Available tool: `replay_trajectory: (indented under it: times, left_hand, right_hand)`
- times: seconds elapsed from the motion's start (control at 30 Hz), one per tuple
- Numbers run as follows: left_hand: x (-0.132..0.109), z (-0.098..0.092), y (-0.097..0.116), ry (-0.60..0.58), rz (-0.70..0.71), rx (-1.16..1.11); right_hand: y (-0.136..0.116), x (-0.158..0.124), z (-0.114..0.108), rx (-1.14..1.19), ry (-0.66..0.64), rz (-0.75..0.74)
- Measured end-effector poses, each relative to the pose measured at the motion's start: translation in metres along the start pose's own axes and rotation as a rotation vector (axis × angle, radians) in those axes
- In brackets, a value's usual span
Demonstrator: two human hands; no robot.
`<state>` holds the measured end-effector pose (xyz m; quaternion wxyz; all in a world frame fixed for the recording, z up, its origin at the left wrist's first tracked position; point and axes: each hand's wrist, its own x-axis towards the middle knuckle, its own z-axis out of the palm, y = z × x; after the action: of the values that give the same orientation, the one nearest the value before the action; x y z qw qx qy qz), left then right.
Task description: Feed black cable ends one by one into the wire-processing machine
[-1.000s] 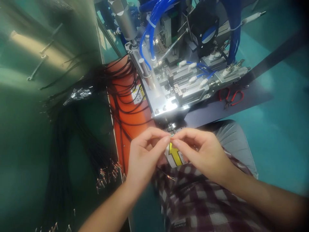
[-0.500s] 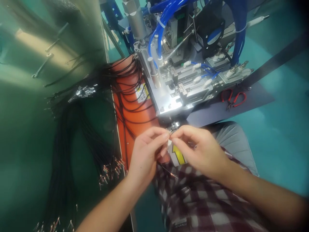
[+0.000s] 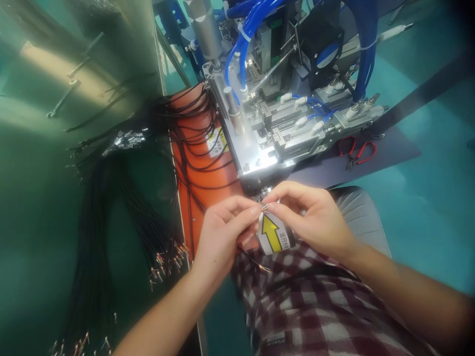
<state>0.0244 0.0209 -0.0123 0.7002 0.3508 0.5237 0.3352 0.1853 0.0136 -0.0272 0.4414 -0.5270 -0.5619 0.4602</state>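
My left hand (image 3: 222,232) and my right hand (image 3: 311,217) meet fingertip to fingertip just in front of the metal machine (image 3: 267,133). Both are pinched on the tip of a thin black wire (image 3: 264,206), whose stripped end shows between the fingers. The rest of that wire runs down under my left hand, with a bare end (image 3: 264,268) over my checked shirt. A white label with a yellow arrow (image 3: 273,233) sits on the machine's front, just below my fingers.
A large bundle of black wires (image 3: 111,217) with bare copper ends hangs over the orange panel (image 3: 208,173) and down the left side. Red-handled pliers (image 3: 354,152) lie on the dark mat at the right. Blue air hoses (image 3: 241,34) loop over the machine.
Both hands have moved slightly up toward the machine's front edge, still pinched together on the wire tip. The arrow label shows more fully under the fingers.
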Motion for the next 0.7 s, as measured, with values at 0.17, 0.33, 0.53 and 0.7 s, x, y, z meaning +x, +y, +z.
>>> replay_trajectory:
  times: [0.17,0.33,0.53,0.7]
  left_hand:
    - [0.0014,-0.0005,0.001,0.0,0.002,0.013]
    - [0.0015,-0.0016,-0.0005,0.01,-0.002,0.025]
    - [0.0023,-0.0012,-0.0017,-0.003,-0.003,0.024]
    - [0.0026,-0.003,-0.0002,-0.038,-0.018,0.03]
  right_hand:
    - [-0.0002,-0.0007,-0.0013,0.026,-0.01,0.007]
    - [0.0023,-0.003,-0.0002,0.111,-0.03,0.074]
    - [0.0051,-0.0037,0.0019,0.245,-0.062,0.172]
    - [0.003,-0.0007,-0.0014,0.356,-0.141,0.277]
